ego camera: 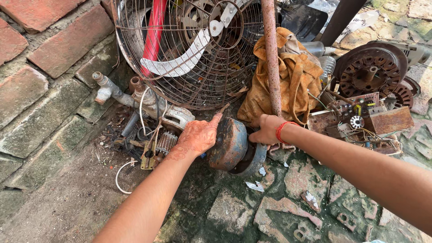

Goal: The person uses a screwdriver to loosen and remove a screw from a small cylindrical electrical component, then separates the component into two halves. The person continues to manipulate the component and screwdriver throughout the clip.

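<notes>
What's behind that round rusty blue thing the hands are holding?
Behind the round motor housing stand a wire fan guard, a rusty pole and a crumpled yellow cloth. The housing covers the ground right behind it.

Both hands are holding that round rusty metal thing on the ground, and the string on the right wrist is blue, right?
Nearly. The left hand and the right hand are both on the round rusty metal housing on the ground, but the thread around the right wrist is red, not blue. The head view shows it clearly.
</notes>
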